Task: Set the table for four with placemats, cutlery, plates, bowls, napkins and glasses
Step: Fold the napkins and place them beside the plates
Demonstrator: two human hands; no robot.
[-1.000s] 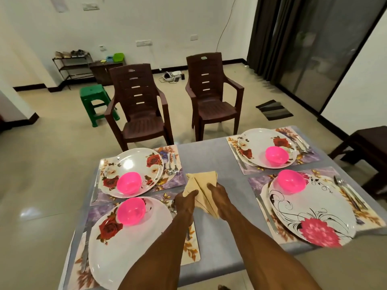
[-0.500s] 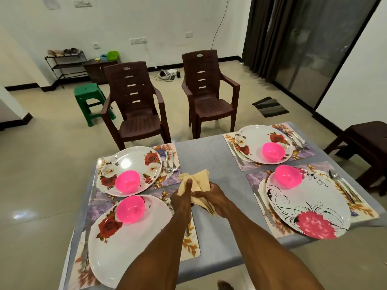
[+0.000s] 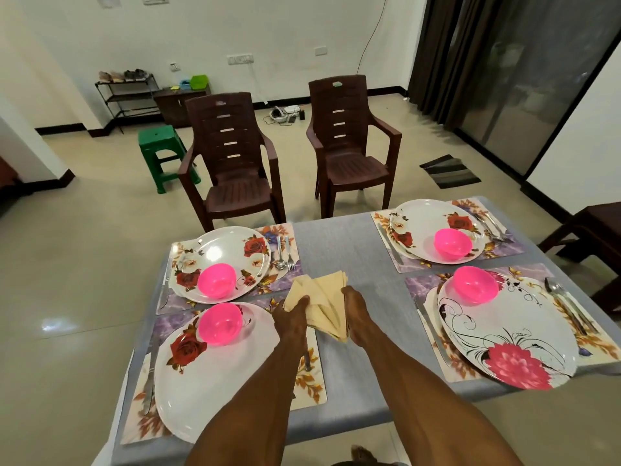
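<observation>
Above the middle of the grey table [image 3: 339, 247] I hold a bundle of folded yellow napkins [image 3: 322, 297]. My left hand [image 3: 291, 319] grips its left edge, thumb on top. My right hand [image 3: 356, 312] grips its right edge. Each corner of the table has a floral placemat with a plate and a pink bowl: far left [image 3: 216, 280], near left [image 3: 220, 323], far right [image 3: 452, 243], near right [image 3: 475, 284]. A spoon and fork [image 3: 285, 253] lie right of the far-left plate [image 3: 218, 260]. More cutlery [image 3: 568, 304] lies beside the near-right plate [image 3: 507, 331].
Two brown plastic chairs [image 3: 232, 163] [image 3: 349, 146] stand on the floor beyond the table's far edge. A green stool [image 3: 163, 156] is behind them on the left. A dark wooden seat [image 3: 591, 237] sits off the table's right side.
My hands have spread a little apart on the napkin bundle, and it has fanned out wider. The camera has shifted slightly; the settings have not moved.
</observation>
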